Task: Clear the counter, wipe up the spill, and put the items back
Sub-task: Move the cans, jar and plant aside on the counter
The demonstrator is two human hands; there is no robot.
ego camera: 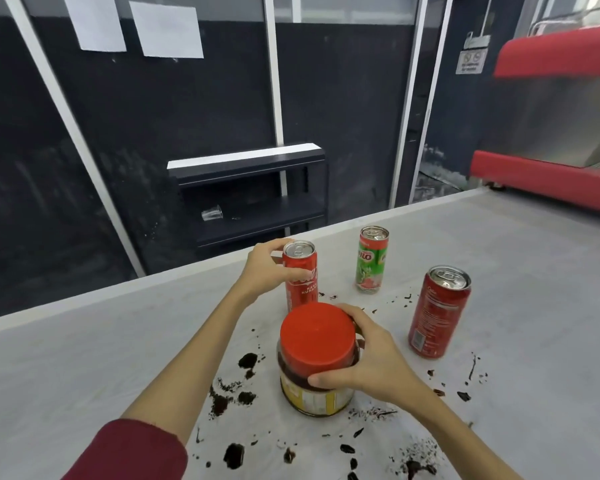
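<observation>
Sleeve (pixel 132 452): dark red cloth on your left forearm, low at the left edge of the view.
Spill (pixel 234 455): dark blots and specks on the pale counter (pixel 66 368), thickest around the jar and toward the near edge, thinner up by the cans.
Left hand (pixel 265 268): your fingers (pixel 274 244) are wrapped round the upper part of the slim red can, thumb at the front, the others behind the rim.
Slim red can (pixel 301 275): upright on the counter just behind the jar; top sealed, pull tab in place, so you cannot see what is in it.
Jar (pixel 317 372): upright on the counter in front of you, red lid (pixel 317 332) on; through the clear wall above the yellow label the contents look dark.
Right hand (pixel 371 362): clasped on the jar from the right, thumb at the front under the lid and the other fingers round the back of it.
Green can (pixel 370 259): upright and sealed, apart from both hands, behind and to the right of the slim red can.
Wide red can (pixel 437 313): upright and sealed, standing farthest right, untouched.
</observation>
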